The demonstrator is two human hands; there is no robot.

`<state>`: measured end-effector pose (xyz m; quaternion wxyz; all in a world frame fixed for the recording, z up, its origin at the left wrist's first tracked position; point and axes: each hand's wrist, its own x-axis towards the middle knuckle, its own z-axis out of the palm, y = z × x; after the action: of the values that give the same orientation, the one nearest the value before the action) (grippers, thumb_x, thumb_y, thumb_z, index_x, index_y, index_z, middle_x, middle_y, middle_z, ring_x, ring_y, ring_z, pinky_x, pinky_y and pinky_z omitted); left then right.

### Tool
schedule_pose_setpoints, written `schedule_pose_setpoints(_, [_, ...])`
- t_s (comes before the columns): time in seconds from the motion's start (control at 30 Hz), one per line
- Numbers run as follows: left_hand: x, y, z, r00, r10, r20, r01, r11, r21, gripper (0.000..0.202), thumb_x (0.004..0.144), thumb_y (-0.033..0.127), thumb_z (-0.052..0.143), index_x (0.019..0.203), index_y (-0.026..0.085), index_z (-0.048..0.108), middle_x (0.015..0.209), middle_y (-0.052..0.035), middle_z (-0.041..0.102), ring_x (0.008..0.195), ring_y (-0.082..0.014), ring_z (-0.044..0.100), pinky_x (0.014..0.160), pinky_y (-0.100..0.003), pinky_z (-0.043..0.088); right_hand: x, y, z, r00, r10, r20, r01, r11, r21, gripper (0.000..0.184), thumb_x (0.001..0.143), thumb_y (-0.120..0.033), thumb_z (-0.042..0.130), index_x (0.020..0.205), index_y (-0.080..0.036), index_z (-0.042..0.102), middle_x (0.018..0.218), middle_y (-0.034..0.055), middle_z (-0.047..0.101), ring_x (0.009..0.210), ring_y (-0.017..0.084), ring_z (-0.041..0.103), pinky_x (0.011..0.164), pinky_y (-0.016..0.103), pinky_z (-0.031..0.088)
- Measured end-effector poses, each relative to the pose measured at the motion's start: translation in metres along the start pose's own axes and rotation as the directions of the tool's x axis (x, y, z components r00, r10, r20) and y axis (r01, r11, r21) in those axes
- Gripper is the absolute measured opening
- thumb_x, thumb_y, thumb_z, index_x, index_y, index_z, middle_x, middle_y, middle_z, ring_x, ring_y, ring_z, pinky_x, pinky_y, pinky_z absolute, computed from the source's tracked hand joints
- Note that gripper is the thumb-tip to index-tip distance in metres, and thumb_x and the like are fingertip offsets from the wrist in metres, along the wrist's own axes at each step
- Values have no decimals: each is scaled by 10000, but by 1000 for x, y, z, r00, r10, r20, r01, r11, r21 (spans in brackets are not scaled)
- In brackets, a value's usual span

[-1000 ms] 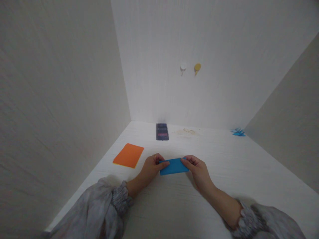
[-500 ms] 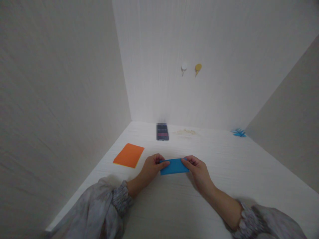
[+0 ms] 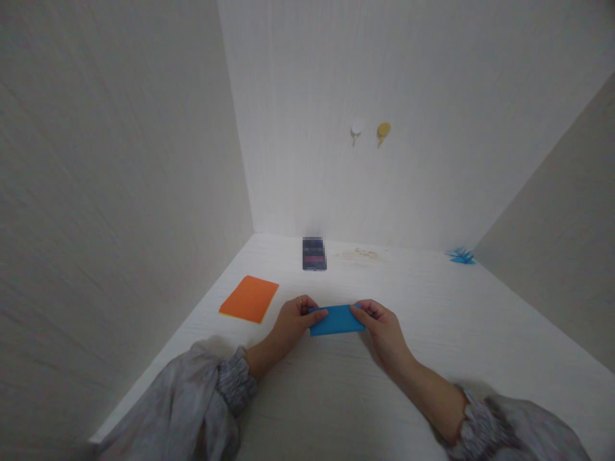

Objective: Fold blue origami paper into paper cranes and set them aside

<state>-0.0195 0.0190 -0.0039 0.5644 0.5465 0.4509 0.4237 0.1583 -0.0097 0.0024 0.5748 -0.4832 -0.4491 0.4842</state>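
Observation:
A blue folded sheet of paper [image 3: 338,321], shaped as a long rectangle, is stretched level between my two hands above the white table. My left hand [image 3: 294,321] pinches its left end, thumb on the near face and fingers behind. At the upper right corner my right hand [image 3: 382,323] grips it the same way, with the thumb on top. The fingertips behind the paper are hidden. Left of my left hand lies a square stack of orange paper [image 3: 250,299] with a yellow edge.
A dark, blurred-out phone-like object [image 3: 314,254] stands near the back wall. Beside it is a pale brownish mark [image 3: 364,255] on the table. Blue folded paper pieces [image 3: 462,257] sit in the back right corner. A white hook [image 3: 356,129] and a yellow hook [image 3: 384,130] are on the wall.

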Motion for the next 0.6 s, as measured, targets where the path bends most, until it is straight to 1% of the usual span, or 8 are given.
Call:
schedule_pose_setpoints(0.13, [1,-1,0,1000,7,6,-7,1000,21,311,590,375,672,669,141,483,533,51,467,476,-66,413,466,-186,306,0,-2,1,1000,13,3,-13,1000,10,208,625,-349,662,636,-161,575,568,-24,510,529,103,425,506,232,311])
schedule_pose_setpoints(0.23, [3,-4,0,1000,9,5,-9,998,68,313,598,389,657,669,144,477,520,56,445,464,-66,389,454,-186,289,0,1,1,1000,13,7,-13,1000,9,201,629,-349,656,641,-166,573,570,-24,515,526,105,433,507,233,320])
schedule_pose_setpoints(0.3, [3,-5,-1,1000,8,-2,-7,992,129,306,611,401,638,654,147,473,508,57,427,458,-70,375,443,-188,272,2,5,0,1000,11,13,-11,1000,-22,202,631,-358,648,641,-172,571,570,-21,521,524,111,439,506,238,328])
schedule_pose_setpoints(0.37, [3,-5,-3,1000,31,3,-31,972,234,283,632,394,617,634,147,479,514,48,433,477,-81,384,450,-194,273,4,11,-1,1000,5,10,-4,994,-108,211,640,-379,627,638,-175,574,561,-12,526,520,122,445,499,245,333])
schedule_pose_setpoints(0.43, [2,-4,-6,997,76,23,-80,925,372,243,660,368,593,625,147,498,535,35,455,515,-96,405,475,-202,286,5,15,-2,1000,-13,1,13,976,-217,214,648,-390,603,633,-178,580,552,-7,530,519,131,447,489,246,330])
schedule_pose_setpoints(0.5, [0,-1,-7,993,113,45,-120,860,497,193,684,334,567,636,154,517,560,27,476,549,-109,422,504,-212,299,7,18,-2,1000,-29,-6,25,946,-324,206,654,-381,586,622,-178,579,537,-10,522,514,133,443,478,243,321])
schedule_pose_setpoints(0.6, [-2,4,-8,986,153,61,-156,754,638,131,688,284,560,651,161,532,627,14,500,606,-124,450,557,-226,328,7,19,-2,997,-78,8,72,867,-492,183,671,-348,562,599,-180,568,511,-23,490,507,130,431,474,237,307])
